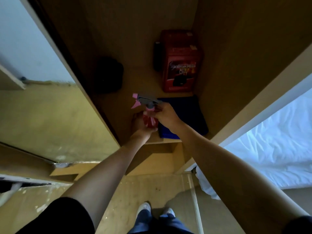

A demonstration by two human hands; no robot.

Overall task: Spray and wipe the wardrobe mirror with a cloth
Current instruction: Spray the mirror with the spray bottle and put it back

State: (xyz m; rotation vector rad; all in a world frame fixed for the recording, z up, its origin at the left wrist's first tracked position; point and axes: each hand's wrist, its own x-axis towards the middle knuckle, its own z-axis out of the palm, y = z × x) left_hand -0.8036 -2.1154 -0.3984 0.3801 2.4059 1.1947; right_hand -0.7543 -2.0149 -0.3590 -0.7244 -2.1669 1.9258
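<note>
A pink spray bottle [148,119] with a grey and pink trigger head [143,99] stands upright over the wardrobe shelf [133,78]. My left hand [141,124] wraps the bottle's body from the left. My right hand [166,116] grips its neck just under the head. A dark blue cloth [190,115] lies folded on the shelf, right of the bottle and partly under my right hand. The mirror [55,119] on the open wardrobe door fills the left side and looks smeared.
A red box [181,63] stands at the back of the shelf, with a black object [108,75] to its left. A bed with a white sheet [273,146] lies to the right. My feet [155,210] stand on the tan floor below.
</note>
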